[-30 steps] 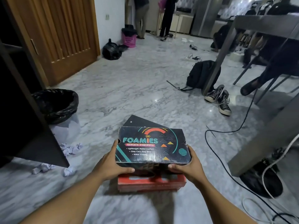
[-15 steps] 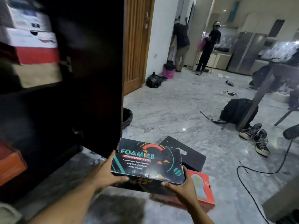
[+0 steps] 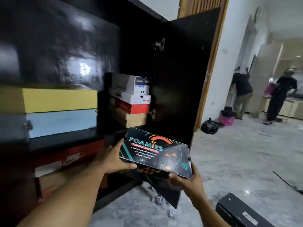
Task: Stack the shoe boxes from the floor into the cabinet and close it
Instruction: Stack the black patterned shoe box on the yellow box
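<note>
I hold a black Foamies shoe box [image 3: 157,153] in the air, tilted, in front of the open black cabinet [image 3: 68,46]. My left hand [image 3: 113,158] grips its left end and my right hand [image 3: 186,179] grips its lower right corner. Inside the cabinet a yellow box [image 3: 54,99] lies on a light blue box [image 3: 60,122] at the left. At the shelf's right stands a stack of white, red and tan boxes [image 3: 131,100]. A red box [image 3: 70,154] sits on the lower shelf. A black box [image 3: 237,210] lies on the floor at the lower right.
The open cabinet door [image 3: 183,79] stands just behind the held box. Crumpled paper [image 3: 160,200] lies at the door's foot. Two people [image 3: 242,92] stand far right by a pink bin [image 3: 227,117], and a black bag [image 3: 210,126] lies on the marble floor.
I lifted the Foamies box off the red box on the floor and carried it up and left to the cabinet opening. My view turned from the floor to the shelves.
</note>
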